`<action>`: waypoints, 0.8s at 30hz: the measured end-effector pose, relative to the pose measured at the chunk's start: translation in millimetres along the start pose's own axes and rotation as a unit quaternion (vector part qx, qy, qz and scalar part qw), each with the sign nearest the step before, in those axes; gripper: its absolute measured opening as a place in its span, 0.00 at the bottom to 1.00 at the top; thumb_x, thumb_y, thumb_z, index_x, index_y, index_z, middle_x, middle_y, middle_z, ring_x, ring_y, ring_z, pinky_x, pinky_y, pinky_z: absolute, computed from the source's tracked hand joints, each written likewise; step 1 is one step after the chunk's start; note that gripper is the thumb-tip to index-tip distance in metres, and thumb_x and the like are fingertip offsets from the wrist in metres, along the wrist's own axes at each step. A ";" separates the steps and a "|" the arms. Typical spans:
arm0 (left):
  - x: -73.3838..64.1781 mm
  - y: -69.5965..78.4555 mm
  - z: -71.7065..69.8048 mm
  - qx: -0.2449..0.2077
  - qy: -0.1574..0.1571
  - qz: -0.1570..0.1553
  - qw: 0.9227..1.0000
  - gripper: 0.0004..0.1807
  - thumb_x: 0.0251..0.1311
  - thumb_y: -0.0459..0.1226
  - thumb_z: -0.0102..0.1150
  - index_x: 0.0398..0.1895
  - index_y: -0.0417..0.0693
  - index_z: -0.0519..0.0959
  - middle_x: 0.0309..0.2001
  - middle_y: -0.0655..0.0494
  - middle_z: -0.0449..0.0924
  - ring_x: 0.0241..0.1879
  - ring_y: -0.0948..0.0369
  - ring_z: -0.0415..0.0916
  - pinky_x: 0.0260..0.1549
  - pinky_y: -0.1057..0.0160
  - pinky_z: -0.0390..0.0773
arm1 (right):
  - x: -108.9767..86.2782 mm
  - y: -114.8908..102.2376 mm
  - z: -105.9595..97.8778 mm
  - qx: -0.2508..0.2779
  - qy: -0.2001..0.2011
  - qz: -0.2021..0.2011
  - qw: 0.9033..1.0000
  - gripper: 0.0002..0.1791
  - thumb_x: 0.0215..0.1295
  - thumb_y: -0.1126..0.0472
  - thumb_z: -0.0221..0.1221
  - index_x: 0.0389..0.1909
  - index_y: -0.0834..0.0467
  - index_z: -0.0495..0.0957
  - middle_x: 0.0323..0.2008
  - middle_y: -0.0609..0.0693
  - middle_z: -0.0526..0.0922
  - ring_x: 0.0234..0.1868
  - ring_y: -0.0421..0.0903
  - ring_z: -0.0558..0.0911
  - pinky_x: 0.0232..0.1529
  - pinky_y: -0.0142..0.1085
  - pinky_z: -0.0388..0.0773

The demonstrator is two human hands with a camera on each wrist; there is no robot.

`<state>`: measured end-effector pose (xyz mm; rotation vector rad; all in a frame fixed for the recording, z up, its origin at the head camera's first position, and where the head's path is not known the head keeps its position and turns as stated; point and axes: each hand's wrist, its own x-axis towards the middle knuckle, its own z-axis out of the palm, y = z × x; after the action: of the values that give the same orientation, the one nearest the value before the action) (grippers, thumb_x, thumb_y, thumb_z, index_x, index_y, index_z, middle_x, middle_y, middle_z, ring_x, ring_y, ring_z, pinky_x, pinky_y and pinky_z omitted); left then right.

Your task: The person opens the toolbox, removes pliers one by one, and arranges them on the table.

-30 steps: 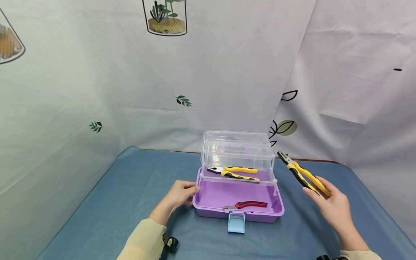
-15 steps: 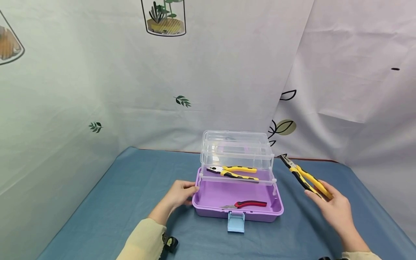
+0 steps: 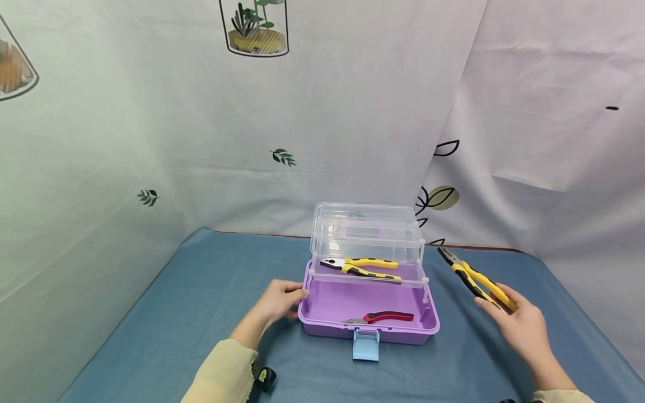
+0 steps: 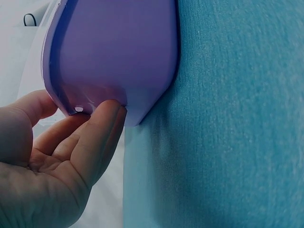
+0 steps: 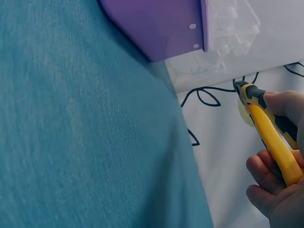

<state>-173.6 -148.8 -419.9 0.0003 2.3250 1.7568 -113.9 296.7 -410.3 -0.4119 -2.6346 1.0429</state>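
Observation:
A purple toolbox (image 3: 337, 296) stands with its clear lid (image 3: 368, 215) raised. My left hand (image 3: 275, 302) grips its left rim, the thumb on the edge and the fingers against the outer wall (image 4: 114, 52). To the right of the box, my right hand (image 3: 526, 327) holds combination pliers (image 3: 462, 273) in the air by their yellow-and-black handles; the jaws point up and to the left. In the right wrist view the pliers (image 5: 273, 137) lie between thumb and fingers. A similar yellow-and-black pair of pliers (image 3: 373, 262) rests at the clear tray, and red-handled pliers (image 3: 388, 315) lie in the box bottom.
A light blue latch (image 3: 365, 345) hangs down at the box's front. Blue cloth (image 3: 227, 263) covers the table. A pale printed curtain (image 3: 353, 112) stands close behind the table and along its sides.
My right hand and the pliers have sunk slightly and shifted a little to the right. The left hand keeps its hold on the toolbox, which stays in place.

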 end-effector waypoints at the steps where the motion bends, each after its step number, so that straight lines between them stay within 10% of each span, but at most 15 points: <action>1: -0.1 0.0 0.0 0.000 0.000 0.001 1.000 0.19 0.60 0.32 0.55 0.53 0.29 0.76 0.43 0.35 0.82 0.37 0.56 0.81 0.29 0.59 0.85 | 0.5 0.8 -0.2 -0.004 -0.001 0.001 1.000 0.44 0.56 0.42 0.64 0.65 0.67 0.64 0.53 0.69 0.77 0.29 0.15 0.65 0.24 0.20 0.72; 8: -0.5 -1.0 0.7 -0.001 0.001 0.000 1.000 0.19 0.60 0.32 0.56 0.52 0.29 0.76 0.43 0.35 0.82 0.37 0.55 0.82 0.29 0.59 0.85 | 4.2 7.4 -0.8 -0.030 -0.019 0.020 0.999 0.46 0.56 0.39 0.62 0.65 0.68 0.63 0.53 0.69 0.77 0.44 0.56 0.80 0.24 0.26 0.74; 24: 0.6 -2.9 -0.8 0.001 -0.003 0.008 1.000 0.19 0.60 0.33 0.55 0.53 0.28 0.76 0.43 0.34 0.81 0.36 0.56 0.82 0.29 0.58 0.85 | 13.3 14.0 -7.0 -0.069 -0.068 0.008 0.995 0.47 0.58 0.38 0.59 0.63 0.73 0.62 0.50 0.73 0.75 0.38 0.54 0.77 0.25 0.33 0.71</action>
<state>-173.9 -150.3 -422.5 0.0248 2.3279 1.7601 -121.4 315.6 -413.2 -0.4045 -2.8400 0.9265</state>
